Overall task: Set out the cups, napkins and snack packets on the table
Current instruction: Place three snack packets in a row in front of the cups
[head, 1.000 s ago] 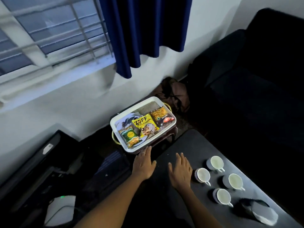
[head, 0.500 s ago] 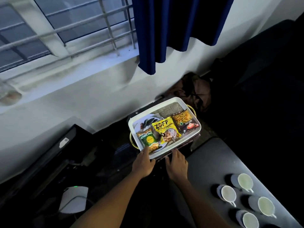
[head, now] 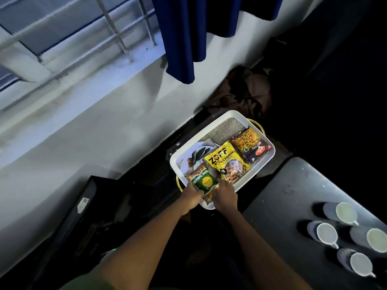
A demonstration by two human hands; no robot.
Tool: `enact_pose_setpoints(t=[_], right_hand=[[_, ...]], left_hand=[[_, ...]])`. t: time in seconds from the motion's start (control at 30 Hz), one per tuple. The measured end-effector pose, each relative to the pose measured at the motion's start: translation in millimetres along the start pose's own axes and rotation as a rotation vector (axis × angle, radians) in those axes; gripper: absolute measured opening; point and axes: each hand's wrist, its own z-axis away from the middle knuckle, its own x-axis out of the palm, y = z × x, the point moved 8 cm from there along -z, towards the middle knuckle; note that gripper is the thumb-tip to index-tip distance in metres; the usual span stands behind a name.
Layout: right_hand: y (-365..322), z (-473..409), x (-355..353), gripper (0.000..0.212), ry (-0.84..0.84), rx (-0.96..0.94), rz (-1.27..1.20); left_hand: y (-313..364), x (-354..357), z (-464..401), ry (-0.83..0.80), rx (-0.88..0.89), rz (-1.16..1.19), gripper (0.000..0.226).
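A white tray (head: 175, 164) sits just beyond the dark table (head: 282, 195). In it lie a green snack packet (head: 204, 182), a yellow ZOFF packet (head: 227, 162), a dark mixture packet (head: 250, 146), a white patterned napkin (head: 193, 155) and a grey cloth (head: 227, 130). My left hand (head: 191, 197) grips the green packet's lower left corner. My right hand (head: 225, 195) pinches its right edge, next to the yellow packet. Several white cups (head: 326, 235) stand together on the table at the right.
A blue curtain (head: 188, 38) hangs over the barred window and white wall behind the tray. A brown bag (head: 249, 91) lies beyond it and a dark sofa (head: 335, 101) fills the right. A black case (head: 88, 206) lies at the left.
Both hands left the table, passed the tray's near rim and took hold of the green packet. The view swung left, so the cups now sit at the right edge.
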Motion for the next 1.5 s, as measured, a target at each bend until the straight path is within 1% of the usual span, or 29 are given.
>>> enact_pose_setpoints(t=[0.07,0.13,0.23,0.4,0.5,0.53,0.6,0.63,0.7,0.73,0.77,0.83,0.9,0.93,1.0,1.03,1.07,1.1,1.17,1.2,1.27,1.33,1.37,1.43,1.5], right_hand=[[0,-4,9,0.046,-0.027,0.039,-0.016],[1,-6,16,0.051,-0.056,0.094,-0.03],[7,-7,25,0.054,-0.072,0.199,-0.058],[20,-6,32,0.049,-0.121,0.371,-0.145],[21,-7,33,0.038,-0.138,0.392,-0.289],[20,-7,33,0.037,-0.137,0.38,-0.33],[18,-3,28,0.043,-0.111,0.356,-0.425],[16,-1,25,0.044,-0.097,0.34,-0.505],[13,6,20,0.039,-0.091,0.305,-0.758],[10,10,17,0.036,-0.104,0.29,-0.854],[9,14,14,0.036,-0.119,0.28,-0.911],[9,20,7,0.039,-0.14,0.277,-0.96],[13,24,-3,0.041,-0.133,0.268,-0.952],[16,26,-10,0.043,-0.114,0.253,-0.937],[23,30,-24,0.049,-0.068,0.233,-0.924],[27,32,-30,0.052,-0.048,0.228,-0.928],[31,35,-37,0.054,-0.035,0.221,-0.933],[35,38,-43,0.056,-0.026,0.205,-0.936],[41,42,-56,0.06,-0.018,0.161,-0.917],[44,45,-63,0.062,-0.016,0.135,-0.898],[51,50,-75,0.066,-0.01,0.084,-0.861],[56,55,-85,0.069,-0.013,0.045,-0.808],[59,58,-89,0.071,-0.023,0.027,-0.782],[65,65,-98,0.072,-0.039,-0.005,-0.749],[72,72,-105,0.073,-0.045,-0.03,-0.73]], left_hand=[[4,3,-3,-0.058,-0.009,0.021,0.037],[5,4,-4,-0.092,-0.034,0.032,0.037],[3,8,-7,-0.141,-0.078,0.058,0.044],[4,6,-9,-0.146,-0.072,0.058,0.039],[11,3,-9,-0.136,-0.02,0.057,0.037],[12,1,-8,-0.122,-0.006,0.062,0.039],[14,-4,-6,-0.061,0.001,0.08,0.042],[13,-7,-5,-0.023,-0.003,0.089,0.04],[12,-10,0,0.039,0.0,0.118,0.022],[11,-11,3,0.06,0.003,0.131,0.018],[11,-11,6,0.081,0.004,0.145,0.022],[10,-13,12,0.132,-0.016,0.163,0.033],[12,-14,20,0.178,-0.011,0.164,0.034],[16,-15,24,0.218,0.019,0.141,0.035],[30,-23,36,0.372,0.149,-0.027,0.039],[41,-27,45,0.461,0.243,-0.158,0.044],[54,-26,53,0.509,0.354,-0.295,0.048],[67,-20,58,0.499,0.47,-0.425,0.053],[89,1,65,0.357,0.667,-0.659,0.066],[95,13,69,0.29,0.741,-0.774,0.072],[104,35,75,0.215,0.842,-0.991,0.081],[110,51,77,0.182,0.872,-1.128,0.084],[112,58,79,0.171,0.859,-1.159,0.082],[115,68,81,0.151,0.807,-1.157,0.072],[115,77,84,0.118,0.741,-1.088,0.066]])
